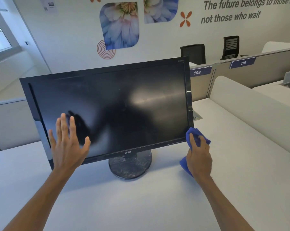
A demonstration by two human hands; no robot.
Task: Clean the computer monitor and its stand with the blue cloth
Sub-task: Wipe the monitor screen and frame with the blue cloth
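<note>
- Right hand [198, 154]: fingers curled round the bunched blue cloth [196, 135], the wad pressed at the monitor's lower right corner, about 4 o'clock on the panel. A tail of cloth hangs below the wrist toward the tabletop [140, 205].
- Left hand [69, 144]: empty, fingers spread wide, palm facing the screen at about 8 o'clock. Cannot tell whether it touches the glass or hovers just off it; its dark reflection sits beside it.
- Monitor [107, 104]: black, switched off, tilted down to the left in this wide view, centred on the white tabletop. Faint haze and streaks show in the glare at 2 o'clock.
- Stand [130, 165]: round base under the bottom bezel at 6 o'clock, visibly dusty and speckled, likely not yet wiped.
- Judgement on the step: wiping seems to be at the lower right edge. Brace with the left hand on the bezel, not the glass, to avoid fresh prints. Run light overlapping strokes across, turn the cloth to a clean face, then do the base last.
- Risk: hard pressure at one corner could swivel or tip the panel.
</note>
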